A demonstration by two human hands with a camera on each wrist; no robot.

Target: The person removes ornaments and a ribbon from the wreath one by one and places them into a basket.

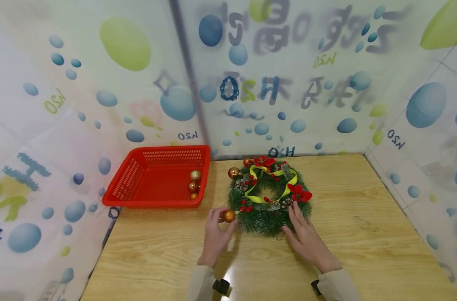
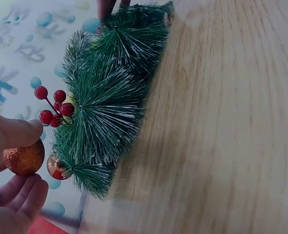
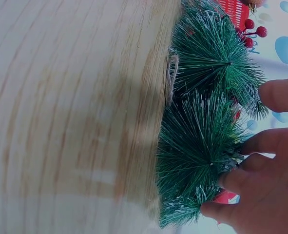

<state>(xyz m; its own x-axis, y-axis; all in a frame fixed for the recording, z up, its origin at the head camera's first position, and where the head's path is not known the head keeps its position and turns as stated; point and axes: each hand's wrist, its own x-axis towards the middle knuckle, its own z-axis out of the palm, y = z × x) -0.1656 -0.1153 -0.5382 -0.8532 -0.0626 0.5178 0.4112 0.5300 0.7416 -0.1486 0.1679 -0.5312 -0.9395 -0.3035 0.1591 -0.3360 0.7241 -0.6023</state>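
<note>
A green Christmas wreath (image 1: 267, 223) lies on the wooden table, with red flowers, red berries (image 2: 56, 107), pinecones and a yellow ribbon (image 1: 252, 196) on it. At its left side my left hand (image 1: 216, 234) pinches a glittery orange-gold Christmas ball (image 1: 229, 215) between thumb and fingers, close to the berries. My right hand (image 1: 307, 240) rests on the wreath's front right edge, its fingers extended beside the lower red flower (image 1: 299, 193). A shiny copper ball (image 1: 233, 173) sits at the wreath's upper left. Another small ball (image 1: 246, 162) is partly hidden behind it.
Left of the wreath stands a red plastic basket (image 1: 153, 205) holding several gold and copper balls (image 1: 193, 186) along its right side. The wooden table (image 1: 363, 225) runs back to a wall covering (image 1: 228, 125) printed with blue and green dots.
</note>
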